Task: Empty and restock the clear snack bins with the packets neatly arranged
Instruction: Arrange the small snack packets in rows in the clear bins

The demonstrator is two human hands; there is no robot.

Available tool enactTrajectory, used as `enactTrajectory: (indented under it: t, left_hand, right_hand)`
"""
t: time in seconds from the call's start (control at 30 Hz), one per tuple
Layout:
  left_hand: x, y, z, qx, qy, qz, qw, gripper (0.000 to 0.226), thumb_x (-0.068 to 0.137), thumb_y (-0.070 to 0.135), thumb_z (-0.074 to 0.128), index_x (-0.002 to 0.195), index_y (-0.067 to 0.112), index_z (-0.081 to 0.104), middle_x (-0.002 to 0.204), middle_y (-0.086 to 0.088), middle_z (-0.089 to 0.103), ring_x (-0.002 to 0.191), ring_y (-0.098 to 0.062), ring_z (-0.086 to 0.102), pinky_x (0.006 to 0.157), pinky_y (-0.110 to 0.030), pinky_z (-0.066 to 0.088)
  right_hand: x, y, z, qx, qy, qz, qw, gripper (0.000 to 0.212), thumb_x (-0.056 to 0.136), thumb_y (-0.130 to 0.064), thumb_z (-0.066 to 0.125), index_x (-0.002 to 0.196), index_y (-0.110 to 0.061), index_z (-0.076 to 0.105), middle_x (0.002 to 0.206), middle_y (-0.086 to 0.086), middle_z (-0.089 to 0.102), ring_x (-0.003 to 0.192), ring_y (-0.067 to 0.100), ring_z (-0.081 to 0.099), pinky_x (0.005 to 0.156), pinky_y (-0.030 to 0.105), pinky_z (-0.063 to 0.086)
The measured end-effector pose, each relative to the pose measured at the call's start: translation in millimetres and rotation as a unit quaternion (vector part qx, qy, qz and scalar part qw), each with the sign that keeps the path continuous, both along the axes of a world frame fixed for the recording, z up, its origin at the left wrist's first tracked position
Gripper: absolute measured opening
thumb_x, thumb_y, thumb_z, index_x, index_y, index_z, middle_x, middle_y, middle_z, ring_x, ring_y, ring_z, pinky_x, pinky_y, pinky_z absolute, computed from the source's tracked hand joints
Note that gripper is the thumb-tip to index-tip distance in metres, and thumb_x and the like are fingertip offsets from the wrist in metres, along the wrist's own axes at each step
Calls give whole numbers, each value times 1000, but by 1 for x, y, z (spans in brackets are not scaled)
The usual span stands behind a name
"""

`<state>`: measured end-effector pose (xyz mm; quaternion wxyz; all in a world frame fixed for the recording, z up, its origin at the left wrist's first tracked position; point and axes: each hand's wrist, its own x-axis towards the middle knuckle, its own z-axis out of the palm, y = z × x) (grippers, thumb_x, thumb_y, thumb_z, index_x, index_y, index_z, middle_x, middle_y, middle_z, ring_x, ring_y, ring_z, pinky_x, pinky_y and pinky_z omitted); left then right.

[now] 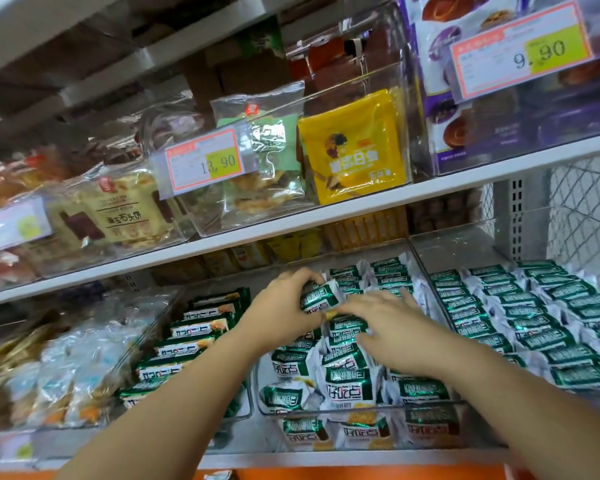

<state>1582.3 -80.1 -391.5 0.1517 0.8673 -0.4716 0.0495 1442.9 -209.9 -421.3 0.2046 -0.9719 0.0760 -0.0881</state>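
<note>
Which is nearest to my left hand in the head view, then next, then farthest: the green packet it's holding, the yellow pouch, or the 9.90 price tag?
1. Green packet: in the left hand's grip, touching it.
2. Yellow pouch: on the shelf above, slightly right.
3. 9.90 price tag: top right, farthest.

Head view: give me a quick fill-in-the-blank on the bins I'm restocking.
The left hand grips a ____-and-white packet.
The bin with neat rows lies to the ____ of the right hand.
The yellow pouch stands on the shelf ____ this bin.
Missing: green; right; above.
</note>
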Motion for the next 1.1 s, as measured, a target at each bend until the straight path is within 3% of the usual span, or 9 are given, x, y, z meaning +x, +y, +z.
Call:
enactTrajectory:
  t: [0.1, 0.2, 0.37, 0.53, 0.67, 0.77, 0.83, 1.0, 1.1]
  left_hand:
    - [-18, -1, 12, -77, 25, -16, 997, 44, 82, 37, 70, 117, 38, 45, 121, 7, 49, 111, -12, 48, 89, -28, 42]
    - [-37, -12, 15, -122, 150, -52, 980, 38, 81, 29, 71, 108, 38, 46, 127, 8, 50, 113, -11, 49, 89, -26, 38]
    - [-57, -42, -12, -126, 298, -86, 942, 36, 80, 20, 74, 109, 29, 53, 124, 7, 53, 106, -7, 56, 88, -19, 42]
    - [-60, -49, -25, -94, 371, -89, 919, 32, 82, 14, 74, 106, 24, 56, 118, 7, 58, 103, -8, 60, 97, -31, 47]
    - [-56, -45, -27, -11, 330, -76, 941, 41, 70, 37, 78, 104, 38, 55, 122, -2, 59, 109, -20, 58, 99, -43, 45]
    - [-60, -48, -31, 67, 247, -91, 962, 40, 78, 28, 75, 109, 35, 50, 98, -6, 57, 79, -15, 53, 71, -29, 43]
    - [-66, -56, -33, 87, 179, -103, 975, 38, 84, 23, 71, 113, 31, 48, 95, -2, 56, 74, -13, 50, 65, -29, 42]
    - [-78, -71, -34, 96, 38, -100, 990, 49, 85, 25, 70, 127, 33, 45, 136, 6, 45, 121, -16, 45, 101, -37, 38]
    - [-84, -67, -38, 193, -56, -110, 973, 54, 93, 23, 59, 142, 31, 37, 156, 3, 27, 141, -18, 30, 114, -52, 22]
  right_hand:
    - [-17, -21, 24, 16, -37, -28, 999, 39, 97, -31, 49, 134, -40, 45, 143, -12, 40, 110, 3, 49, 111, 44, 31]
    - [-36, -45, 29, 13, -22, -68, 997, 39, 95, -34, 53, 133, -33, 49, 141, -8, 46, 114, 12, 53, 100, 37, 43]
    - [-59, -67, 15, 8, 51, -83, 995, 50, 93, -41, 54, 139, -23, 44, 144, -5, 43, 126, 14, 45, 103, 29, 37]
    - [-71, -73, 10, 54, 79, -76, 992, 77, 91, -50, 54, 152, -24, 15, 155, -3, 28, 137, 14, 35, 103, 21, 31]
    - [-75, -77, 8, 56, 117, -63, 990, 78, 91, -53, 53, 152, -23, 16, 157, -1, 24, 138, 17, 34, 108, 27, 31]
    - [-76, -76, 7, 71, 125, -58, 988, 74, 91, -52, 52, 151, -23, 19, 154, 1, 32, 134, 20, 40, 106, 29, 35]
    - [-75, -75, 7, 65, 122, -61, 989, 73, 92, -51, 52, 151, -22, 20, 152, 2, 35, 132, 20, 42, 105, 30, 36]
    - [-75, -74, 9, 69, 120, -64, 988, 71, 93, -49, 51, 151, -23, 19, 153, 1, 33, 134, 19, 39, 107, 29, 34]
    - [-76, -73, 9, 75, 124, -65, 987, 71, 93, -50, 50, 152, -22, 19, 153, 1, 33, 133, 18, 40, 104, 26, 34]
